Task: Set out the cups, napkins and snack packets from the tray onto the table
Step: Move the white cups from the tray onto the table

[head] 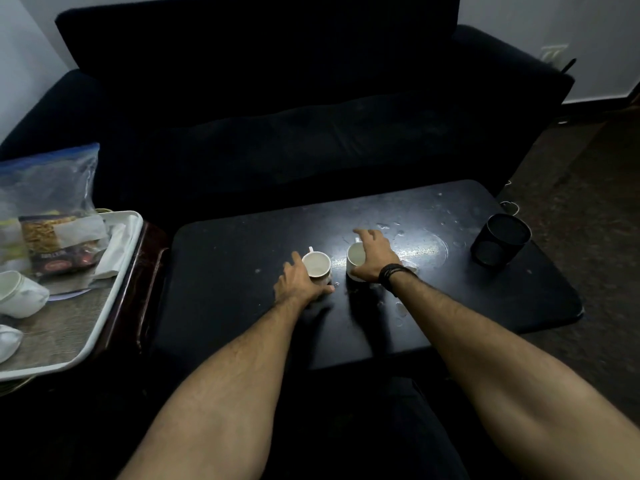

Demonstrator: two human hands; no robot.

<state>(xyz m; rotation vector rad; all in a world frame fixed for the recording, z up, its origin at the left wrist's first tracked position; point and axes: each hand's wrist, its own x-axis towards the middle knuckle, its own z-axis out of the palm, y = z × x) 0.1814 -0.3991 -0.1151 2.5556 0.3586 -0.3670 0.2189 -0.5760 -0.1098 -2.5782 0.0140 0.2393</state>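
Two white cups stand upright near the middle of the black table [242,306]. My left hand [298,282] wraps the near side of the left cup [317,265]. My right hand [372,256], with a dark wristband, is closed around the right cup [355,256]. On the left, a white tray [104,306] holds two more white cups [17,292] lying on their sides, white napkins [114,251] and a snack packet [55,247] with a dark lower half.
A black mesh holder [500,239] stands at the table's right end. A clear plastic bag [48,178] leans behind the tray. A dark sofa [277,116] runs along the far side of the table. Brown carpet [588,220] lies to the right.
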